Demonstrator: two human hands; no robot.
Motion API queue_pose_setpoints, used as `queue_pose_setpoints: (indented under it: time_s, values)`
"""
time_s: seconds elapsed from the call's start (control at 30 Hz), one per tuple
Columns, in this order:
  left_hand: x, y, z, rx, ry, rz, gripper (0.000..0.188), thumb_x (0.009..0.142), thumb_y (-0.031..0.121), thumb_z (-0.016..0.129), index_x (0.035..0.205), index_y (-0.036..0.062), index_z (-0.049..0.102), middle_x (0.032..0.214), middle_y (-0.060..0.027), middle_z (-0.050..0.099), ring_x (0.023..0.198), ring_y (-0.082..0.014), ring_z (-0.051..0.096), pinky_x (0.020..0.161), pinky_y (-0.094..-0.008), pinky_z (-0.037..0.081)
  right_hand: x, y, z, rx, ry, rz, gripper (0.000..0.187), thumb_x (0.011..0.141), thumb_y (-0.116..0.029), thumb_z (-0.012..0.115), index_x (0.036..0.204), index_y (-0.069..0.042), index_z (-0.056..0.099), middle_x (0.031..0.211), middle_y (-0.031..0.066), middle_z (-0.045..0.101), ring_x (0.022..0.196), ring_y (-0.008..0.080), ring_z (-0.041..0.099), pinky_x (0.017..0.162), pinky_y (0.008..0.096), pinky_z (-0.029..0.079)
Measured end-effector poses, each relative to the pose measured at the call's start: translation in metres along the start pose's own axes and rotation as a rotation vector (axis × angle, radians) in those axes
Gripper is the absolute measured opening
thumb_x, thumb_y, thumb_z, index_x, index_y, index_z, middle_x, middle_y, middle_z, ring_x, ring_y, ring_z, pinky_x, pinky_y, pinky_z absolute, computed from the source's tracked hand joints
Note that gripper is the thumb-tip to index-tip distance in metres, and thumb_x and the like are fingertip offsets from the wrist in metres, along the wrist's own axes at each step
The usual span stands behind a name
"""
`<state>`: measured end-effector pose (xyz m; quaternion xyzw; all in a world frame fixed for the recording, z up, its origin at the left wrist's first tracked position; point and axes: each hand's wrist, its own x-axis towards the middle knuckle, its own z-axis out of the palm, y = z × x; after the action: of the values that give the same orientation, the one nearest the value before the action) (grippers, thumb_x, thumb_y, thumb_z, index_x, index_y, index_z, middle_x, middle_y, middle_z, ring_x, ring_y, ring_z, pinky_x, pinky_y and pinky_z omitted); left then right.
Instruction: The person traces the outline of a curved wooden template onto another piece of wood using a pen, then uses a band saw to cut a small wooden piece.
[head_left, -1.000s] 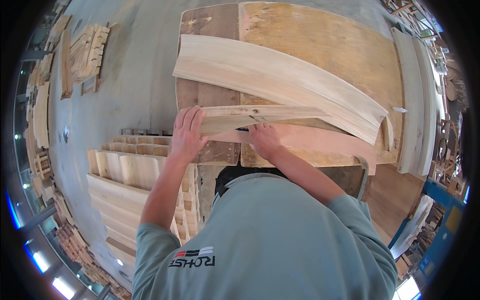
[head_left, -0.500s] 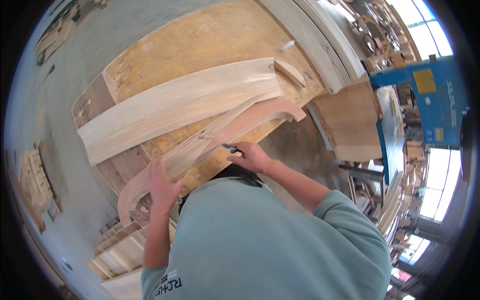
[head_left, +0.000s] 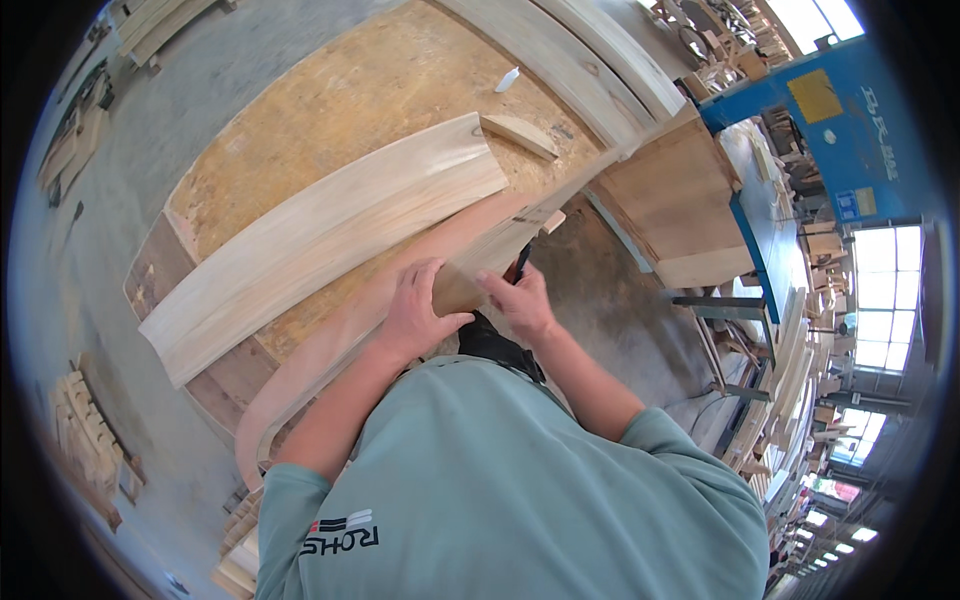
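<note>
My left hand [head_left: 408, 315] is closed on the near end of a long, thin, pale wooden board [head_left: 520, 225]. This board is raised on a slant, running away to the far right over the table edge. My right hand [head_left: 522, 308] grips a dark pen-like tool [head_left: 522, 262], its thumb close to the board's near edge; whether it touches the board I cannot tell. Beneath lies a curved, pinkish wooden piece [head_left: 330, 350], partly hidden by my left hand and forearm. Beyond it a wide, pale curved panel [head_left: 330, 235] rests on the worktable [head_left: 290, 120].
A small wooden offcut [head_left: 522, 136] and a small white bottle [head_left: 507, 80] sit toward the table's far side. Long boards [head_left: 560, 70] line its far right edge. A blue machine [head_left: 835, 130] stands at right. Stacked wood lies on the floor at left [head_left: 90, 430].
The long thin board has been lifted off the curved piece and swung toward the far right. My left hand has moved right to its near end. My right hand has shifted slightly right with the tool.
</note>
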<state>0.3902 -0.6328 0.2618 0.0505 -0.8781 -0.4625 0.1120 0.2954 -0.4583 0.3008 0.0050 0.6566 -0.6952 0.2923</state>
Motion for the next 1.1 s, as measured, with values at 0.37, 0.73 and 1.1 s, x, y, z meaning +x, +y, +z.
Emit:
queue_pose_setpoints:
  time_s: [0.37, 0.73, 1.1]
  values:
    - [0.041, -0.058, 0.020, 0.676, -0.287, -0.481, 0.091, 0.067, 0.035, 0.089, 0.140, 0.0025, 0.047, 0.138, -0.0157, 0.054, 0.135, -0.0363, 0.046, 0.112, -0.0465, 0.039, 0.149, -0.095, -0.217, -0.527, -0.315, 0.158, 0.038, 0.083, -0.023, 0.083, 0.109, 0.001, 0.070, 0.090, -0.0035, 0.065, 0.080, 0.0064, 0.055, 0.073, 0.0257, 0.047]
    - [0.038, -0.029, 0.033, 0.754, -0.123, -0.488, 0.081, 0.064, 0.021, 0.084, 0.133, 0.0038, 0.047, 0.119, -0.0176, 0.055, 0.112, -0.0365, 0.053, 0.099, -0.0496, 0.042, 0.238, -0.130, -0.223, -0.821, -0.509, 0.253, 0.052, 0.075, -0.033, 0.085, 0.108, 0.004, 0.071, 0.089, 0.0035, 0.067, 0.082, 0.0124, 0.058, 0.078, 0.0310, 0.050]
    - [0.078, -0.003, 0.002, 0.750, -0.156, -0.400, 0.089, 0.063, 0.019, 0.085, 0.143, 0.0111, 0.045, 0.121, -0.0145, 0.052, 0.117, -0.0364, 0.051, 0.104, -0.0510, 0.040, 0.260, -0.143, -0.219, -0.898, -0.562, 0.179, 0.053, 0.074, -0.030, 0.085, 0.115, 0.002, 0.071, 0.090, 0.0041, 0.069, 0.083, 0.0131, 0.060, 0.080, 0.0315, 0.051]
